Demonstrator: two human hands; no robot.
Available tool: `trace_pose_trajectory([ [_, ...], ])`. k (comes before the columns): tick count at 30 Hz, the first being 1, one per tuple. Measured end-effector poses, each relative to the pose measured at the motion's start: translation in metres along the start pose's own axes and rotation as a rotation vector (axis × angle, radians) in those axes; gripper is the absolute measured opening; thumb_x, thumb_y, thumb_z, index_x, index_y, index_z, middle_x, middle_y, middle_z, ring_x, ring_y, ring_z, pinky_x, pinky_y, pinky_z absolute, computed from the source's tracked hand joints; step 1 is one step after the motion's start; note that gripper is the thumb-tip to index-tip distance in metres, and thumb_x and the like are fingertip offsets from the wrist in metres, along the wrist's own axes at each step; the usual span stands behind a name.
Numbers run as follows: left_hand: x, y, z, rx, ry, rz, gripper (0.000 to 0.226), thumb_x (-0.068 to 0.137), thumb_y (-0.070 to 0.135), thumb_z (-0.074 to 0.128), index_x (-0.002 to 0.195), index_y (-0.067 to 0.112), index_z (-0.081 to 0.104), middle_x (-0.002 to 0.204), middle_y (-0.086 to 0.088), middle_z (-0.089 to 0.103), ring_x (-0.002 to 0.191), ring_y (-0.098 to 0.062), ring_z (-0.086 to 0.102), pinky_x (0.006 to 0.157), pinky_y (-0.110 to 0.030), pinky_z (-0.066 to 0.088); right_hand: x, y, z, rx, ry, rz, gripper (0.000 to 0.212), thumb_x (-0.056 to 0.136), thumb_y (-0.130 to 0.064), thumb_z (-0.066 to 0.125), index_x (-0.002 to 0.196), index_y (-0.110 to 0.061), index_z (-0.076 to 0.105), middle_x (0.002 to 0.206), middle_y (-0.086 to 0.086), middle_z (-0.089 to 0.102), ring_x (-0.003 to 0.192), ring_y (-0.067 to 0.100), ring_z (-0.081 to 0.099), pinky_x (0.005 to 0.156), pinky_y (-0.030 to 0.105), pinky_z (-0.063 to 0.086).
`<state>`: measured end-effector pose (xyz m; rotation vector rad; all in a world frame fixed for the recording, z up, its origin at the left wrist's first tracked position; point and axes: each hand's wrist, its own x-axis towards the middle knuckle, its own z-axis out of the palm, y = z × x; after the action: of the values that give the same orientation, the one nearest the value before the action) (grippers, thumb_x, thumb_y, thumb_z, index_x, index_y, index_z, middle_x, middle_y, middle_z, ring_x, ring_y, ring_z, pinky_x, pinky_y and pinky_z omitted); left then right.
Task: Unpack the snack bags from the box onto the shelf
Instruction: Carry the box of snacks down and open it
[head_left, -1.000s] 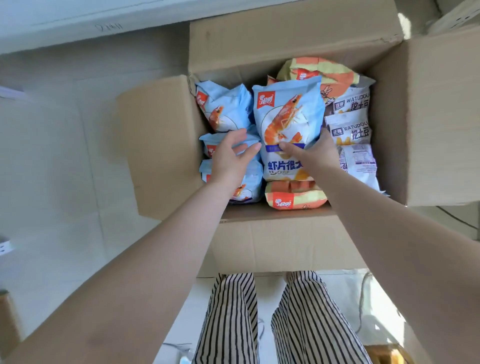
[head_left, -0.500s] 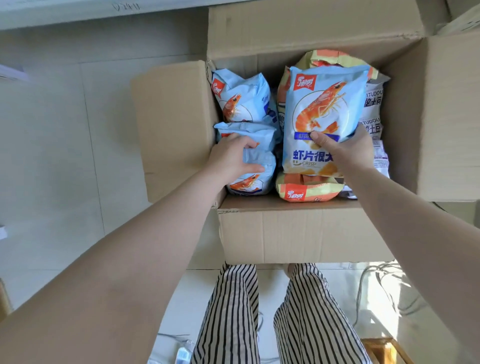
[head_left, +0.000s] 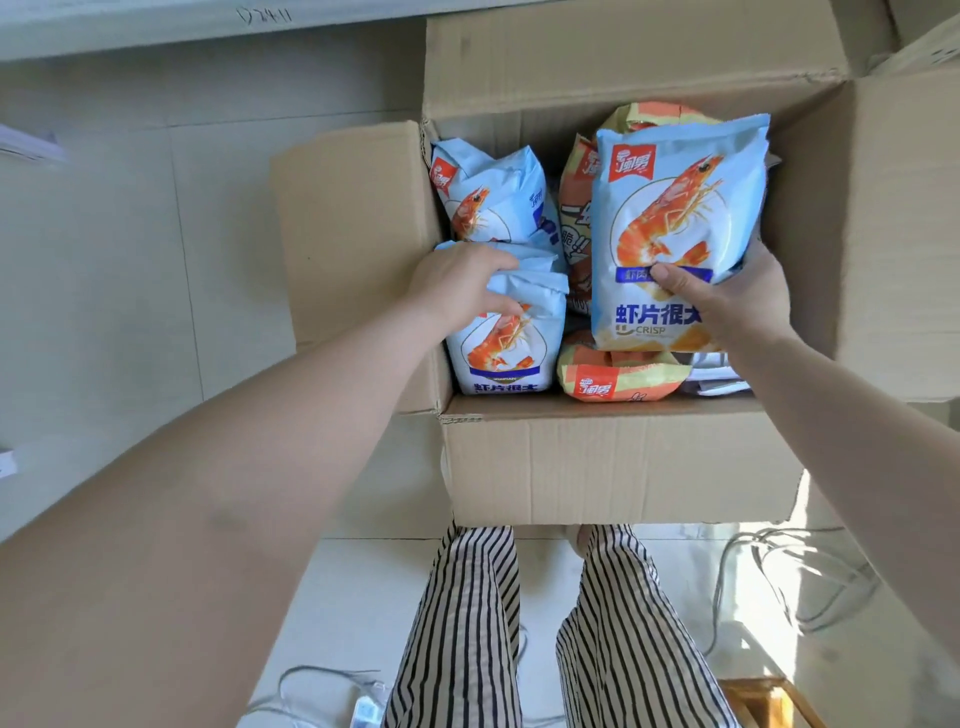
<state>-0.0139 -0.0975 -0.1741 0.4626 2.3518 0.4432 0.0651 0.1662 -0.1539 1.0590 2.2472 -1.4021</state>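
An open cardboard box (head_left: 613, 462) stands on the floor in front of me, full of snack bags. My right hand (head_left: 737, 301) grips a light blue shrimp crisp bag (head_left: 675, 208) at its lower right, thumb across the front, holding it upright above the other bags. My left hand (head_left: 462, 286) grips the crumpled top of a second blue shrimp bag (head_left: 509, 353) at the box's left side. A third blue bag (head_left: 493, 197) lies behind it. Orange and yellow bags sit at the front (head_left: 618, 382) and at the back (head_left: 660, 111).
The box flaps stand open to the left (head_left: 353, 234), back (head_left: 623, 57) and right (head_left: 883, 234). A pale shelf edge (head_left: 156, 26) runs along the top left. Cables (head_left: 795, 577) lie on the floor at right, and my striped trouser legs (head_left: 467, 623) stand below the box.
My right hand has lifted the blue shrimp bag up out of the pile. My left hand has closed round the top of the left blue bag.
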Motion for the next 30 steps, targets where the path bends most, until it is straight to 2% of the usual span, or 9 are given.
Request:
trace_pose_trajectory([
  [6,0.036,0.024,-0.073,0.106,0.218,0.054,0.050,0.068,0.055,0.077,0.107,0.026,0.066,0.088,0.004,0.061,0.093,-0.023,0.055,0.076,-0.029,0.030,0.006,-0.005,-0.025,-0.072,-0.045,-0.050,0.077,0.048,-0.062,0.087,0.112,-0.025,0.061,0.101,-0.011,0.072,0.092,0.010,0.070,0.081,0.042,0.060],
  [11,0.056,0.020,-0.057,0.251,0.507,-0.244,0.074,0.062,0.062,0.075,0.121,0.023,0.052,0.127,-0.004,0.048,0.117,-0.026,0.044,0.094,-0.036,0.034,0.016,-0.003,-0.017,-0.082,-0.033,-0.065,0.066,0.059,-0.052,0.088,0.111,-0.024,0.061,0.098,-0.011,0.071,0.091,0.009,0.068,0.082,0.039,0.058],
  [15,0.042,0.024,-0.021,-0.035,0.654,-0.625,0.086,0.067,0.063,0.073,0.132,0.019,0.039,0.130,-0.006,0.041,0.116,-0.026,0.045,0.092,-0.033,0.039,0.014,0.000,0.006,-0.072,-0.102,-0.054,0.064,0.063,-0.050,0.087,0.113,-0.020,0.061,0.096,-0.011,0.070,0.091,0.010,0.067,0.081,0.035,0.056],
  [17,0.038,0.022,-0.009,-0.305,0.682,-0.664,0.080,0.074,0.056,0.072,0.133,0.013,0.038,0.130,-0.008,0.043,0.117,-0.026,0.047,0.091,-0.033,0.039,0.012,0.002,0.018,-0.048,-0.100,-0.045,0.066,0.063,-0.054,0.085,0.113,-0.018,0.061,0.097,-0.009,0.071,0.090,0.010,0.067,0.079,0.033,0.057],
  [19,0.035,0.018,-0.004,-0.559,0.702,-0.618,0.067,0.080,0.051,0.069,0.127,0.009,0.044,0.125,-0.008,0.050,0.112,-0.025,0.053,0.093,-0.031,0.041,0.009,0.002,0.026,-0.037,-0.089,-0.022,0.055,0.068,-0.049,0.084,0.105,-0.017,0.059,0.088,-0.013,0.067,0.078,0.000,0.061,0.063,0.014,0.051],
  [21,0.026,0.011,-0.002,-0.778,0.679,-0.550,0.048,0.084,0.048,0.063,0.116,0.014,0.052,0.114,-0.005,0.061,0.102,-0.022,0.061,0.092,-0.038,0.049,0.006,0.001,0.030,-0.023,-0.088,-0.018,0.045,0.073,-0.041,0.083,0.103,-0.020,0.057,0.079,-0.018,0.060,0.069,-0.008,0.053,0.047,0.004,0.040],
  [24,0.001,0.001,-0.001,-1.172,0.444,-0.450,0.033,0.082,0.029,0.060,0.114,0.019,0.059,0.106,-0.003,0.070,0.091,-0.020,0.070,0.081,-0.040,0.057,0.004,-0.002,0.032,-0.019,-0.099,-0.008,0.047,0.073,-0.042,0.083,0.106,-0.019,0.058,0.080,-0.019,0.060,0.071,-0.007,0.055,0.047,0.003,0.040],
  [28,-0.018,-0.012,0.005,-1.168,0.109,-0.181,0.076,0.086,0.015,0.067,0.149,0.030,0.028,0.141,0.005,0.051,0.123,-0.010,0.055,0.096,-0.032,0.050,0.004,-0.003,0.028,-0.052,-0.089,0.028,0.057,0.069,-0.051,0.083,0.110,-0.018,0.063,0.091,-0.009,0.068,0.086,0.011,0.066,0.067,0.026,0.052],
  [30,-0.012,-0.011,0.008,-0.973,0.072,-0.106,0.089,0.086,0.026,0.069,0.153,0.035,0.010,0.150,0.005,0.035,0.136,-0.010,0.039,0.110,-0.037,0.038,0.005,-0.001,0.020,-0.052,-0.059,0.053,0.056,0.066,-0.054,0.083,0.105,-0.020,0.063,0.093,-0.005,0.070,0.090,0.019,0.069,0.078,0.040,0.058],
])
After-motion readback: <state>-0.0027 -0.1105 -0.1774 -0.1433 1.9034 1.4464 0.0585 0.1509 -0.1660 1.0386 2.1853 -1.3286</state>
